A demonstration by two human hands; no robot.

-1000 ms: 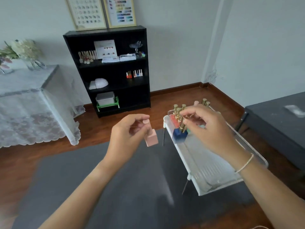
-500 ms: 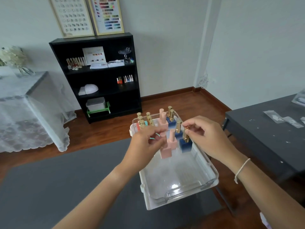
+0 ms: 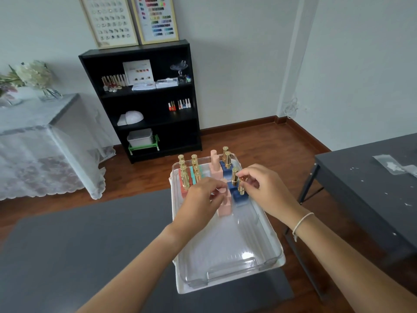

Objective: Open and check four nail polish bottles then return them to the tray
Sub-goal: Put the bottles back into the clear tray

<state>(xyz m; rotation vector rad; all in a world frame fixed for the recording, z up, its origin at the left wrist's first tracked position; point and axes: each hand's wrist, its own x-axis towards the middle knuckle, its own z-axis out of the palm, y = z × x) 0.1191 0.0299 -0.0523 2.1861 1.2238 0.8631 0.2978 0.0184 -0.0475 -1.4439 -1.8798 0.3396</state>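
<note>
Tray (image 3: 268, 242): clear plastic, sits in a white outer tray on a small stand over the grey mat; near half bare, all bottles at far end.
L hand (image 3: 200, 197): over tray's far-left part, fingers pinched shut on the cap of the pink bottle (image 3: 225, 205). Bottle upright, base looks down on tray floor, front of the pink column; contact w/ floor hard to confirm.
R hand (image 3: 266, 188): over tray's far-right part, thumb + forefinger closed on gold cap of the blue bottle (image 3: 240, 196). Bottle upright, nearest in the blue column, just right of the pink one, abt touching it.
Blue column (image 3: 228, 164): more gold-capped blue bottles behind held one, running to tray's far wall.
Pink column (image 3: 215, 167): pink-capped bottles behind held pink one, mid-tray, far end.
Teal bottles (image 3: 196, 170): gold caps, left of the pinks.
Coral bottles (image 3: 184, 177): gold caps, by tray's left wall.
Bracelet (image 3: 301, 223): thin pale band on R wrist, right of tray.
Shelf (image 3: 144, 102): black, well beyond tray's far end, against wall; polish bottles + boxes on it.
Dark table (image 3: 372, 188): right of tray, apart from it.
</note>
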